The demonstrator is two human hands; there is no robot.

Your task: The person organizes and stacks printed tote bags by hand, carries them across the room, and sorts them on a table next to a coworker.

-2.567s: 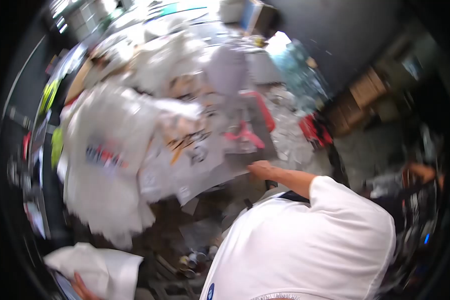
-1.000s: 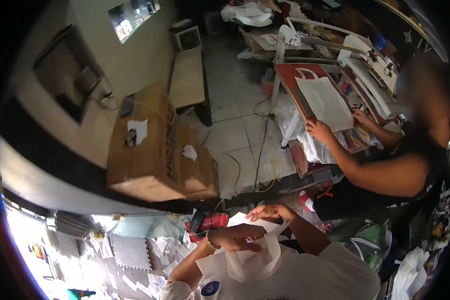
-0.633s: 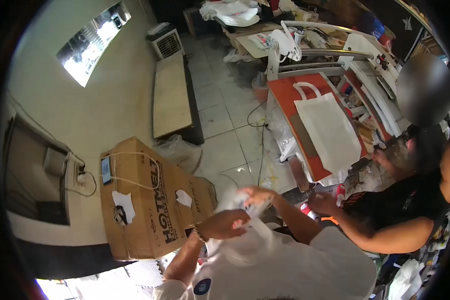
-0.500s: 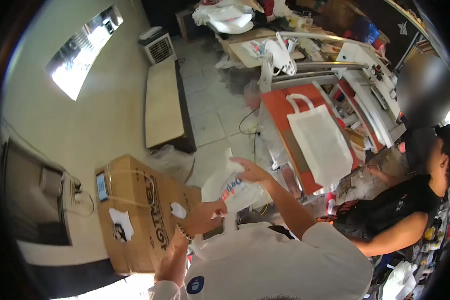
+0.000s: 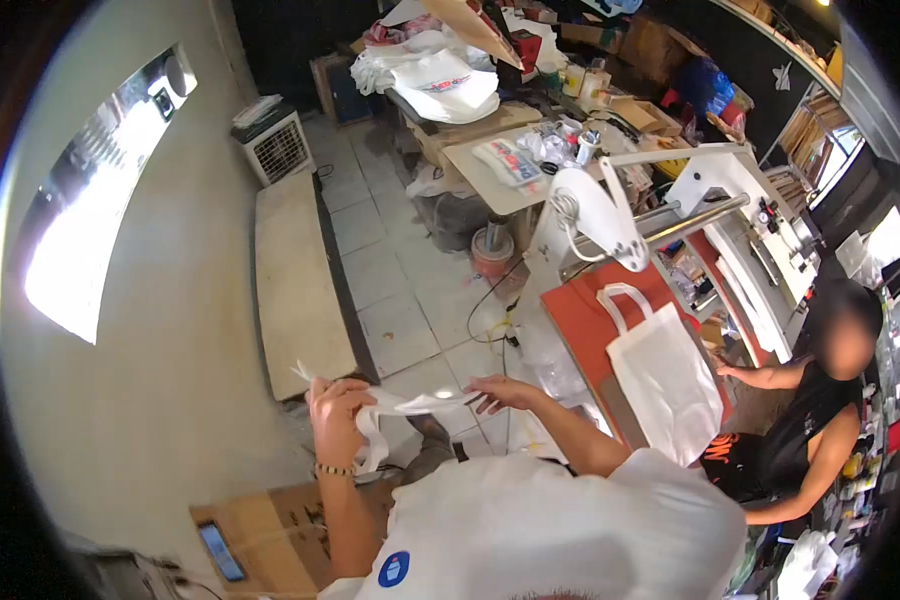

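Observation:
In the head view a white non-woven bag [image 5: 420,403] stretches between my two hands, seen nearly edge-on. My left hand [image 5: 338,415], with a beaded bracelet at the wrist, is closed around one end, and a loose white strip hangs below it. At the other end, the fingers of my right hand [image 5: 502,394] pinch the bag's edge. Any print on it is turned out of sight. To the right, a white tote bag [image 5: 667,380] with a loop handle lies flat on the red-orange bed [image 5: 582,308] of a white press machine [image 5: 610,220].
A person in a black sleeveless top [image 5: 810,435] sits right of the machine, one hand near the tote. White printed bags [image 5: 445,85] are piled on the far table. A cardboard box [image 5: 260,530] with a phone [image 5: 220,552] stands lower left, near a long bench [image 5: 298,285].
The bag in my hands has turned from showing its red and blue print to edge-on. My left hand has moved up and left. The view has shifted, and the seated person's face has turned.

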